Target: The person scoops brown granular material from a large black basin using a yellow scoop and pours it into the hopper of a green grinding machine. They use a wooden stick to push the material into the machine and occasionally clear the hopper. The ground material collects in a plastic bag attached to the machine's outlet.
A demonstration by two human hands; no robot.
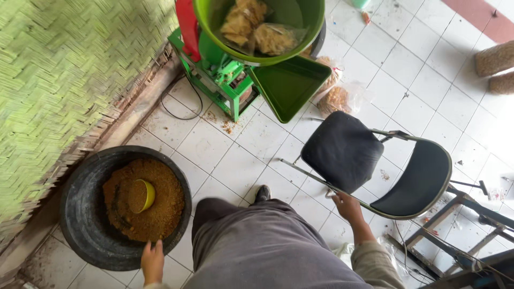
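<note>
My left hand [152, 261] rests on the near rim of a wide black tub [75, 214] on the tiled floor. The tub holds brown granular material [160, 208] with a small yellow-green bowl [143, 195] half sunk in it. My right hand [347, 206] grips the metal frame at the front of a black folding chair [342, 150], which stands tilted beside me. My grey-trousered leg [257, 241] and dark shoe [262, 192] are between the tub and the chair.
A green machine [225, 75] with a big green hopper [313, 21] holding bagged brown chunks stands ahead, its chute [289, 85] angled down. Plastic bags of brown material [337, 99] lie behind the chair. A woven bamboo wall [59, 80] runs along the left. Metal frames [466, 235] crowd the right.
</note>
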